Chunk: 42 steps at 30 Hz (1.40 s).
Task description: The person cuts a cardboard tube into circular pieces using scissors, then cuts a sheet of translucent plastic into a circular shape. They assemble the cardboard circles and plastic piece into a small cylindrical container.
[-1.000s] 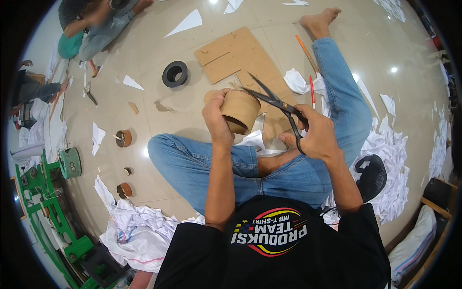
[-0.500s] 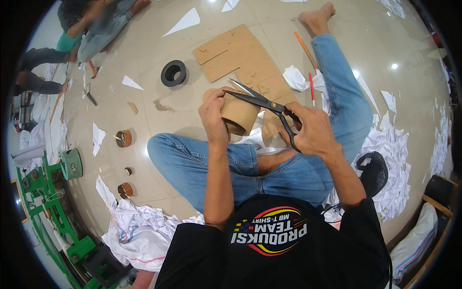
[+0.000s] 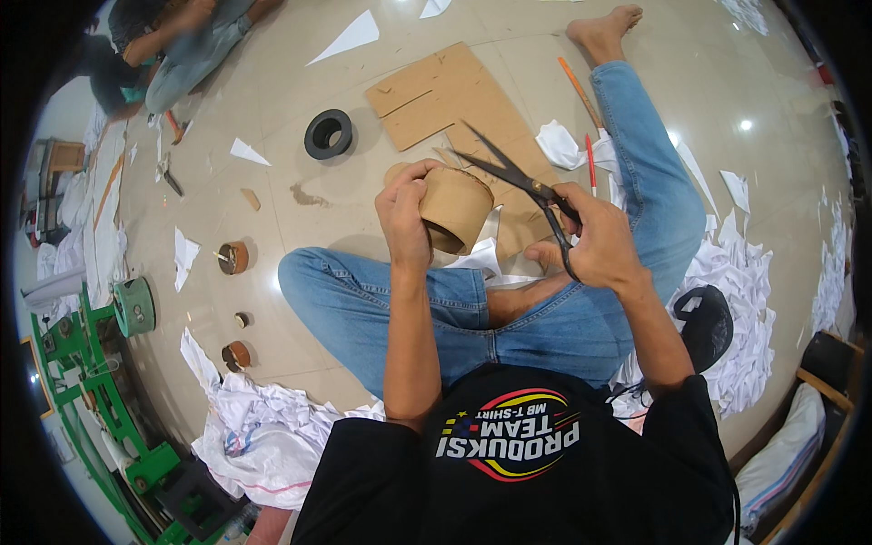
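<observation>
My left hand [image 3: 405, 211] grips a short brown cardboard cylinder [image 3: 454, 211] by its left side, above my bent left leg. The cylinder's lower end is hollow, and its upper rim looks rough. In my right hand [image 3: 595, 238] is a pair of black scissors [image 3: 527, 179], held by the handles. Their blades stand apart and point up and left, just beyond the cylinder's upper right edge. Under and beyond them lies a flat cardboard sheet [image 3: 445, 82] with slits cut in it and small scraps on top.
A black flanged ring [image 3: 328, 134] sits on the tiled floor left of the cardboard. A red pencil [image 3: 590, 163] and an orange strip [image 3: 579, 91] lie by my right leg. White cloth scraps [image 3: 736, 318] are heaped at right. Another person [image 3: 182, 54] sits far left.
The scissors have shifted right and turned more upward, coming off the cylinder's rim. My right hand moved slightly right with them. The left hand still grips the cylinder.
</observation>
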Each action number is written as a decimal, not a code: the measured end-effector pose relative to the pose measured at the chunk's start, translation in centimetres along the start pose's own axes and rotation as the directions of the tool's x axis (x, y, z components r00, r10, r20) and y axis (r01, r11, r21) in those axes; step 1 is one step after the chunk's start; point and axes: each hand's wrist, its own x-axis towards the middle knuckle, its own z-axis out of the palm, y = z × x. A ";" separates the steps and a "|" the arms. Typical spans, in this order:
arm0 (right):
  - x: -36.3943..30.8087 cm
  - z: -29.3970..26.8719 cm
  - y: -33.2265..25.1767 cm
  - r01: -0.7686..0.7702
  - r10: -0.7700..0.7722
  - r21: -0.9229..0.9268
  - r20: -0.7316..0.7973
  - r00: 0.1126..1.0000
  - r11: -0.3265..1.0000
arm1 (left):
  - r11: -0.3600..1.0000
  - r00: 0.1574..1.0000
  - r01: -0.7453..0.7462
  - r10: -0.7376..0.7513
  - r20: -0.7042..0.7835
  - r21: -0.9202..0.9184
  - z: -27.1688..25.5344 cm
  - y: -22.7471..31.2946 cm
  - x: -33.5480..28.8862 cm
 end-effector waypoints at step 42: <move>-1.0 2.2 -0.1 0.024 -0.028 -0.103 -0.040 0.999 0.994 | 0.891 0.986 0.155 -0.168 0.007 -0.427 0.3 -1.6 -0.6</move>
